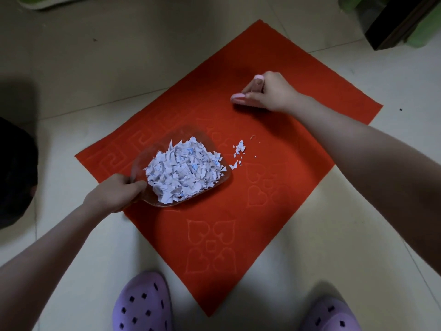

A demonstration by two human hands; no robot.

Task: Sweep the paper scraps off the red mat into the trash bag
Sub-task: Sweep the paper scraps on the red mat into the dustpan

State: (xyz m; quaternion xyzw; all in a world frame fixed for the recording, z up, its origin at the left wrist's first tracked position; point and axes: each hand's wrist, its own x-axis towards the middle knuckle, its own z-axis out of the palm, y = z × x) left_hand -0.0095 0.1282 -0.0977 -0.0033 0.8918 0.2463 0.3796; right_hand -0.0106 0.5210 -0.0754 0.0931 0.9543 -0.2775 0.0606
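A red mat (274,187) with embossed hearts lies on the tiled floor. My left hand (114,194) grips the handle end of a clear plastic dustpan (148,151) resting on the mat's left part. A heap of white paper scraps (183,170) fills the pan. A few loose scraps (238,151) lie on the mat just right of the pan's lip. My right hand (269,91) holds a small pink brush (238,99) on the mat's far part, well away from the loose scraps. A black trash bag (14,168) sits at the left edge.
Two purple clogs (143,304) stand at the near edge of the mat, one on each side of its near corner. A dark cabinet corner (401,22) and a green object (424,32) stand at the far right. Pale floor tiles (107,68) surround the mat.
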